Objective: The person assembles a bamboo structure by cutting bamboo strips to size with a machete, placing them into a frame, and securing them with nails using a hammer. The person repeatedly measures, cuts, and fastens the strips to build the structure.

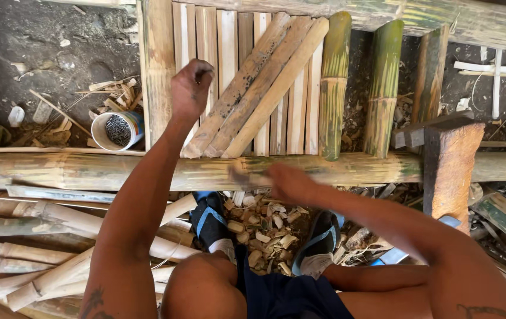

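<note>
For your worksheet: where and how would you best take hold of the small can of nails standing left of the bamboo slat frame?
Grip the can of nails around its outer wall from above or the left. It stands upright, open-topped, and the frame post crowds its right side.

Motion blurs the right hand (pixel 288 182); whatever it holds is unreadable.

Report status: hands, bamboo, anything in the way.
Left hand fisted over the bamboo slats. Right hand blurred at the bamboo pole, grip unclear. Three loose slats lie diagonally across the frame.
</note>
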